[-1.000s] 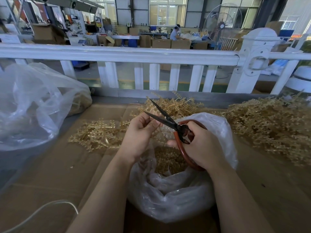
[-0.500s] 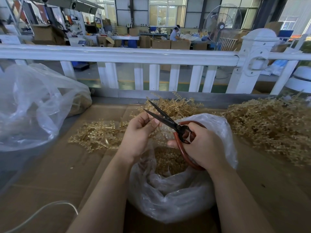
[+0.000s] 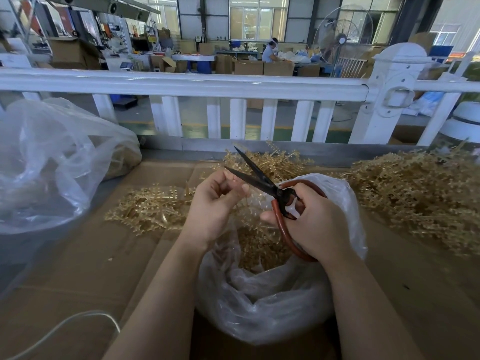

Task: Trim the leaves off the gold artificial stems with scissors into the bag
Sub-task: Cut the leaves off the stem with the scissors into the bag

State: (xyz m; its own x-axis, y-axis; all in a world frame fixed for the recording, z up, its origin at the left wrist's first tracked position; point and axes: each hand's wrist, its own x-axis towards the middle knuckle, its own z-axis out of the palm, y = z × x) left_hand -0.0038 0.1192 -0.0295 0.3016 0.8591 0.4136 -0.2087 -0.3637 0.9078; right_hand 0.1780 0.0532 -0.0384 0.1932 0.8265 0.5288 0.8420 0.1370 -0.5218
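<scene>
Scissors (image 3: 255, 175): blades parted above the bag (image 3: 259, 307), red handles gripped by the right hand (image 3: 309, 224).
Left hand (image 3: 215, 203): pinching a gold stem (image 3: 240, 201) at the blades, over the bag's mouth.
Technique: best to keep fingertips behind the cut and the stem above the opening, so leaves drop in.
Surface: cardboard sheets (image 3: 78, 268) with gold stem piles (image 3: 415, 201) at right and left, plus another clear bag (image 3: 52, 165).
Room: workshop behind a white railing (image 3: 181, 84); a worker (image 3: 270, 51) sits far back.
</scene>
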